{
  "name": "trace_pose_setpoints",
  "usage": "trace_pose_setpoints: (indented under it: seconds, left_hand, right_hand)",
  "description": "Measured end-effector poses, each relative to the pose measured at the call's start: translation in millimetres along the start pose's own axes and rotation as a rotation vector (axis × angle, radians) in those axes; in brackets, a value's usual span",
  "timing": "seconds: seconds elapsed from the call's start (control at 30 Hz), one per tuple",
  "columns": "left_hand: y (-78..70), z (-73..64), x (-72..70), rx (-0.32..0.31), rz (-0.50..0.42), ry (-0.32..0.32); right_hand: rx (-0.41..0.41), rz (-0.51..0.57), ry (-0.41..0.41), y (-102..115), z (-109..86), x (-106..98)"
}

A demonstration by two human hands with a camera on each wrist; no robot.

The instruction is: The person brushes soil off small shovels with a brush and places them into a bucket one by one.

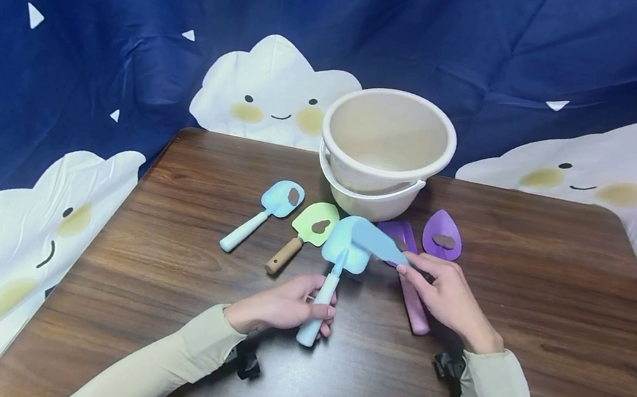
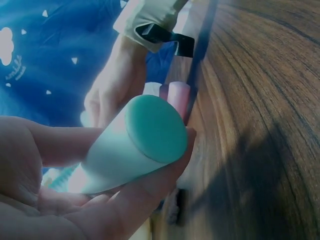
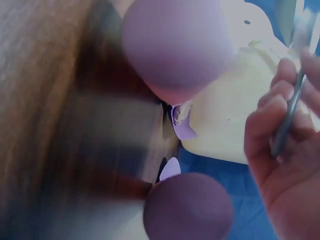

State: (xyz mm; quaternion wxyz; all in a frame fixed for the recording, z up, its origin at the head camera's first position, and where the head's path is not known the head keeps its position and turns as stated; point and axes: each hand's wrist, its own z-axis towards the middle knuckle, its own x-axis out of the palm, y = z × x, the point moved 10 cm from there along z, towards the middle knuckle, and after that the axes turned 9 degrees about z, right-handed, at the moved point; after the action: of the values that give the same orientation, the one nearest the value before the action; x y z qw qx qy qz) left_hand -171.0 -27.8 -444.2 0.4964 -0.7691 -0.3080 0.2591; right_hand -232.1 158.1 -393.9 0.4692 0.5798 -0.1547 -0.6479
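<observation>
In the head view my left hand [image 1: 293, 301] grips the pale handle of a light blue toy shovel [image 1: 337, 256], its blade raised toward the bucket. The left wrist view shows the handle's round green end [image 2: 156, 129] between thumb and fingers. My right hand [image 1: 449, 293] pinches a flat blue scraper-like piece [image 1: 377, 240], whose far end lies over the shovel's blade; whether they touch I cannot tell. Edge-on in the right wrist view, that piece [image 3: 290, 117] looks thin. What lies on the blade under it is hidden.
Another light blue shovel [image 1: 281, 200], a green shovel with a wooden handle [image 1: 285, 255] and two purple shovels, one by the bucket [image 1: 415, 305] and one farther right [image 1: 444, 227], lie on the table [image 1: 159, 271]. Brown patches mark their blades. A white bucket [image 1: 377, 197] stands behind.
</observation>
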Motion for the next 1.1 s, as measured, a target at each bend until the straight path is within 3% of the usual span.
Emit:
trace_pose_setpoints:
  seconds: [0.2, 0.37, 0.6, 0.77, 0.9, 1.1]
  left_hand:
    - [2.6, 0.2, 0.9, -0.001, 0.018, 0.006]
    - [2.3, 1.3, 0.1, 0.015, 0.078, -0.007]
    - [-2.0, 3.1, -2.4, 0.04, 0.204, -0.028]
    - [-6.8, 1.8, -6.4, 0.055, 0.36, -0.065]
    - [-10.5, -0.2, -8.6, 0.077, 0.46, -0.086]
    - [-14.0, -4.9, -12.5, 0.087, 0.535, -0.116]
  right_hand:
    - [0.07, -0.067, -0.094, -2, 0.8, -12]
    - [0.056, -0.079, -0.127, 8, 1.1, -16]
    - [-0.052, -0.07, -0.015, 39, 2.7, 0]
    - [-0.146, -0.126, 0.074, 63, 1.7, 13]
    - [-0.165, -0.173, 0.097, 70, 1.6, 14]
    - [-0.141, -0.149, 0.087, 65, 4.2, 7]
